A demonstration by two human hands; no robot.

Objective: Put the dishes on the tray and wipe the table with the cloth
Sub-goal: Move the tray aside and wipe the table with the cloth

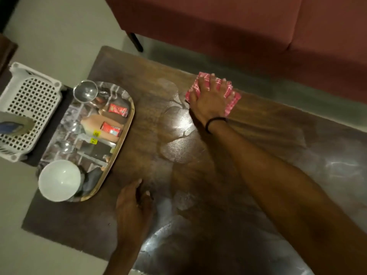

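Note:
My right hand [208,100] presses flat, fingers spread, on a folded pink checked cloth [231,103] near the far edge of the dark wooden table [151,120]. My left hand [133,207] rests on the table near its front edge, fingers loosely apart, holding nothing. At the table's left end lies an oval patterned tray [127,124]. On the tray stand a white bowl [59,180] at its near end and a clear glass bowl [85,91] at its far end, with two metal spoons [69,135] between them.
A white perforated plastic basket [29,104] stands left of the tray, beyond the table. A dark red sofa [238,26] runs along the far side, its black leg [136,41] near the table corner. Shiny wet-looking patches [178,124] mark the tabletop.

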